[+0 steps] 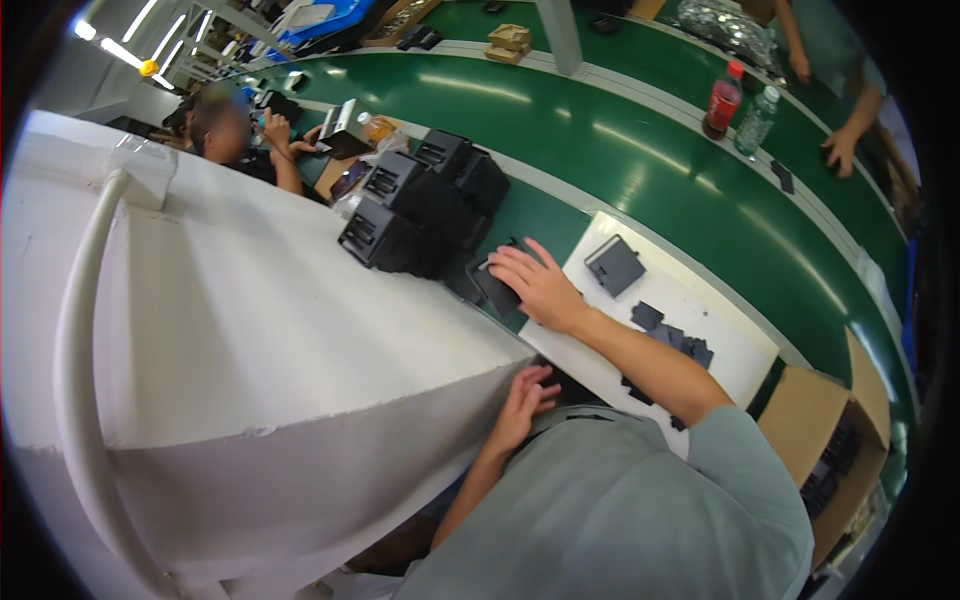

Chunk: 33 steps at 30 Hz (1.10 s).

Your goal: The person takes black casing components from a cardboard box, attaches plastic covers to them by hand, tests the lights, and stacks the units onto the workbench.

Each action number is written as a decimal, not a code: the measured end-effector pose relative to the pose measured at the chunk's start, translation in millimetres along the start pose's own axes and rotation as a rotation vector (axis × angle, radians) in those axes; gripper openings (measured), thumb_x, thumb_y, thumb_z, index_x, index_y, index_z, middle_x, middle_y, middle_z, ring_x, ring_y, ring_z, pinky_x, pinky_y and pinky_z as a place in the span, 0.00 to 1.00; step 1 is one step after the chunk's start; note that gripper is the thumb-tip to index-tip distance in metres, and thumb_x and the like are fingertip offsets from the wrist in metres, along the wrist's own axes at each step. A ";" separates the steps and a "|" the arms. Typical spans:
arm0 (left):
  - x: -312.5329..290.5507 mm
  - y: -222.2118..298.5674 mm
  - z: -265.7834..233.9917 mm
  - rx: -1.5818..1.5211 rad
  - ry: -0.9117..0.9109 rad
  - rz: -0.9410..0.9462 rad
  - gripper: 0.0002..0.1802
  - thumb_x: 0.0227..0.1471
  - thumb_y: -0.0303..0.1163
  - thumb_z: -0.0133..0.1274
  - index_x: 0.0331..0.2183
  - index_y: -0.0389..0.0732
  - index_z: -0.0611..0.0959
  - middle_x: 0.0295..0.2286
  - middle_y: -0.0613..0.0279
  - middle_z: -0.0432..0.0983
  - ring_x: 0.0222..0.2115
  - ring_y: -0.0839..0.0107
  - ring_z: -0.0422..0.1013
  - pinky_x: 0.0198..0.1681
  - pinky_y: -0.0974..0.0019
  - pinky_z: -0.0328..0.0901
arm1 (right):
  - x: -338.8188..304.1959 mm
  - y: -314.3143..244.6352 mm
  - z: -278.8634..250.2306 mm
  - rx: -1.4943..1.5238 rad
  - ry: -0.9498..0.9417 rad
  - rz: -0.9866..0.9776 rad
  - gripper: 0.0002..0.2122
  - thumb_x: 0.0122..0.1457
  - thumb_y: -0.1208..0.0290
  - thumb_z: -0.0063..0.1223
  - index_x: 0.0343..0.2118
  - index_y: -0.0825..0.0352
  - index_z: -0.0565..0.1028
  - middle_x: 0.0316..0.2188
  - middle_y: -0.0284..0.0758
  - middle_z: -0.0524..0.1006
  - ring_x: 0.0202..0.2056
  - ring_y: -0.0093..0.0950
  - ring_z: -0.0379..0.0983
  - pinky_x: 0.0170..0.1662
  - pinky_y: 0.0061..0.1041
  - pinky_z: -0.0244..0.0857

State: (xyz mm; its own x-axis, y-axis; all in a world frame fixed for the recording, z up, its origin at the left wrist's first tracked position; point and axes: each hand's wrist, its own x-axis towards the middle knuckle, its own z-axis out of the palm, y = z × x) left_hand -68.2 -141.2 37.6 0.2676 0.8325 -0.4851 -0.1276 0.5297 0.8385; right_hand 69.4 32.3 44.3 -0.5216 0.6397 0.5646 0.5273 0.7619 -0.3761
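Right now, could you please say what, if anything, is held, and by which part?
The right hand covers part of a black box; any grip is hidden. The left hand looks empty.

The right grip (538, 290) rests on a black box (497, 295) beside stacked black housings (425, 200)

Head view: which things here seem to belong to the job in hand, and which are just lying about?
Likely in the job:
black unit under the right hand
stacked black units
squarish black piece on the white board
small black parts on that board
possibly the open carton

Probably just lying about:
red-capped bottle
clear bottle
orange-coloured bottle
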 end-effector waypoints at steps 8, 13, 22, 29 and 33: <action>11.4 29.9 43.0 0.022 0.130 0.579 0.27 0.52 0.21 0.38 0.54 0.34 0.52 0.53 0.50 0.51 0.53 0.62 0.56 0.55 0.61 0.53 | -95.6 -51.0 -65.5 -0.005 0.314 -0.004 0.19 0.46 0.77 0.53 0.44 0.59 0.66 0.50 0.30 0.69 0.53 0.30 0.63 0.58 0.43 0.52; 8.9 11.8 40.2 0.091 0.273 0.615 0.15 0.52 0.18 0.43 0.44 0.32 0.64 0.46 0.47 0.64 0.46 0.68 0.64 0.50 0.67 0.58 | -113.4 -66.1 -71.5 0.022 0.365 0.011 0.22 0.44 0.80 0.56 0.43 0.59 0.64 0.50 0.30 0.68 0.52 0.31 0.63 0.57 0.46 0.53; 3.2 5.3 50.5 0.170 0.267 0.810 0.05 0.53 0.19 0.46 0.33 0.31 0.67 0.42 0.41 0.70 0.40 0.70 0.69 0.42 0.72 0.64 | -130.6 -75.0 -70.6 0.082 0.374 0.063 0.27 0.37 0.82 0.57 0.45 0.63 0.66 0.48 0.36 0.67 0.54 0.39 0.60 0.55 0.44 0.58; 9.2 5.9 43.1 0.028 0.262 0.660 0.06 0.53 0.20 0.47 0.33 0.33 0.67 0.43 0.42 0.71 0.36 0.73 0.70 0.38 0.74 0.66 | -129.0 -73.5 -77.1 0.173 0.194 0.113 0.32 0.32 0.82 0.58 0.47 0.63 0.65 0.53 0.37 0.64 0.55 0.40 0.59 0.55 0.43 0.57; 10.5 12.7 53.2 -0.043 0.267 0.593 0.12 0.50 0.18 0.49 0.35 0.36 0.64 0.39 0.50 0.71 0.34 0.76 0.69 0.36 0.75 0.66 | -123.8 -68.4 -81.0 0.139 0.129 0.110 0.33 0.31 0.81 0.59 0.47 0.64 0.64 0.53 0.37 0.64 0.55 0.39 0.59 0.55 0.41 0.57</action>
State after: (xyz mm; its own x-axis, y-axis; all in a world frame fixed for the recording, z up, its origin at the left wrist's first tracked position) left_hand -16.2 -134.4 56.4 -0.1056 0.9944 0.0070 -0.2201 -0.0302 0.9750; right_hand 152.3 -107.3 59.7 -0.3714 0.7083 0.6003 0.4737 0.7007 -0.5335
